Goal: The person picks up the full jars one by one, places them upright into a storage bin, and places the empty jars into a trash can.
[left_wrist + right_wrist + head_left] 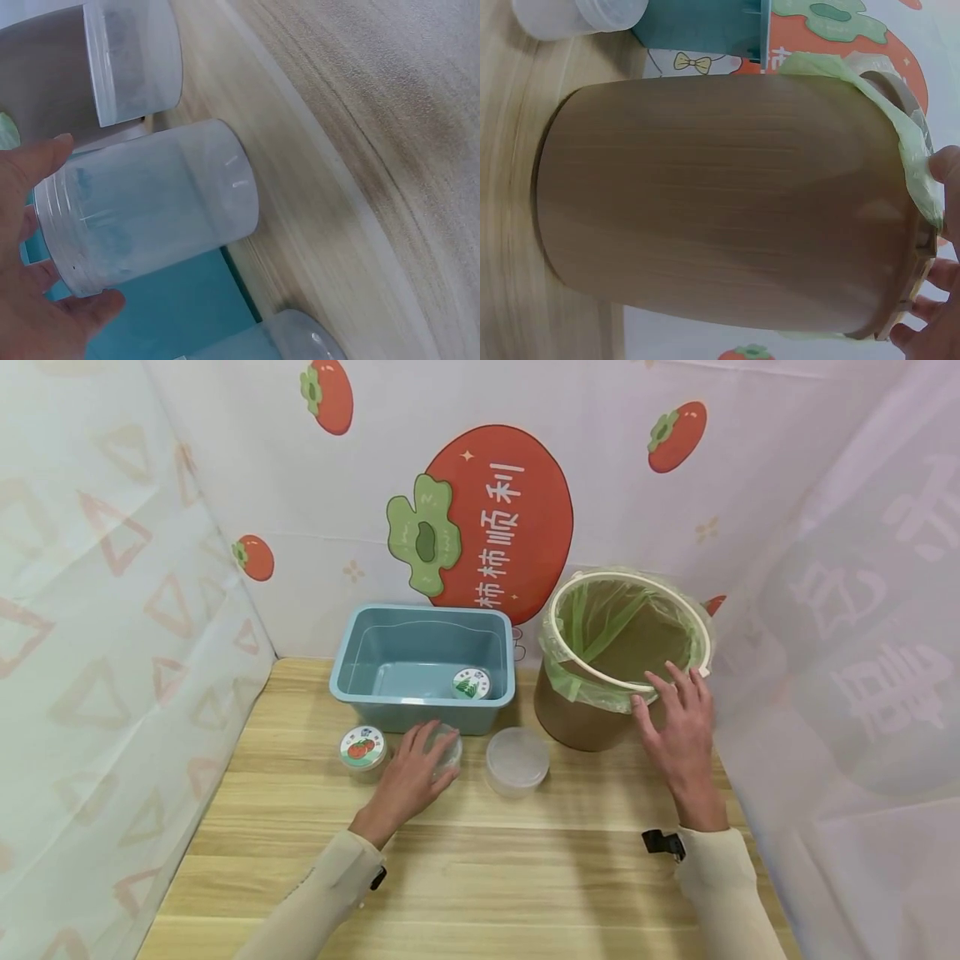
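My left hand (408, 781) grips the top of a clear plastic jar (150, 202), its fingers and thumb spread around the rim end. The jar stands upright before the blue bin. To its left is a jar with a tomato-picture lid (363, 747); to its right stands a jar with a plain translucent lid (517, 758). My right hand (682, 727) rests at the front right rim of a brown trash can (720, 202), fingers loosely spread. Its thumb is by the edge of a green bag (919, 180) that lines the can.
A blue rectangular bin (420, 714) stands behind the jars, with a jar with a green-picture lid (471, 683) inside. Printed cloth walls (615, 518) enclose the wooden table (480, 877) at the back and sides.
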The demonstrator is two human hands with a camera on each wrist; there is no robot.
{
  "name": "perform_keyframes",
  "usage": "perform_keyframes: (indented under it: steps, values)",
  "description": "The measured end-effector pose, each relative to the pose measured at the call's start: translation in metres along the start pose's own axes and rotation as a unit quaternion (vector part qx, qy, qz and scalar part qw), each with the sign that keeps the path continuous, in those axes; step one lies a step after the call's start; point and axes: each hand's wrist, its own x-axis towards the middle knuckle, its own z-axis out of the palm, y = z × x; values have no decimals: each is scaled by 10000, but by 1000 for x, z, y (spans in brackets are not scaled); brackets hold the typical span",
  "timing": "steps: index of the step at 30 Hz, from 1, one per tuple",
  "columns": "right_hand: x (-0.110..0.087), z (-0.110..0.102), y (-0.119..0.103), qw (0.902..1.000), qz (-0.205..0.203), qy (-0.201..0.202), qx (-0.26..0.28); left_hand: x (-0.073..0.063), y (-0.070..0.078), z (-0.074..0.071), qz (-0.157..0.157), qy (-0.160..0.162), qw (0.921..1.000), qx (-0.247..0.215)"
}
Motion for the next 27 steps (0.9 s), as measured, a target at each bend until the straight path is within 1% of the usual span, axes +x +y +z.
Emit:
perform_keyframes:
  steps: [3,8,13,17,19,22,25,27]
  values:
    - [-1,1,0,10000,84,-34,30,0,0,1,-2,15,10000,-32]
    - [-3,3,0,9998,178,-80,66,0,-1,3,51,208,9997,-107]
    - [-4,6,0,9998,118,76,107,-2,-2,5,171,503,9984,-176]
    - [-5,7,1,9997,56,182,161,-5,-1,4,234,610,9978,-132]
    - [-5,8,1,9996,45,217,182,-5,0,1,221,605,9979,-114]
    - [-5,8,0,9994,47,255,214,-5,5,-8,241,606,9978,-100]
    - [-5,8,0,9993,51,279,229,-5,11,-20,403,759,9963,-101]
    - [-4,8,-1,9993,65,290,235,-4,16,-28,576,921,9940,-98]
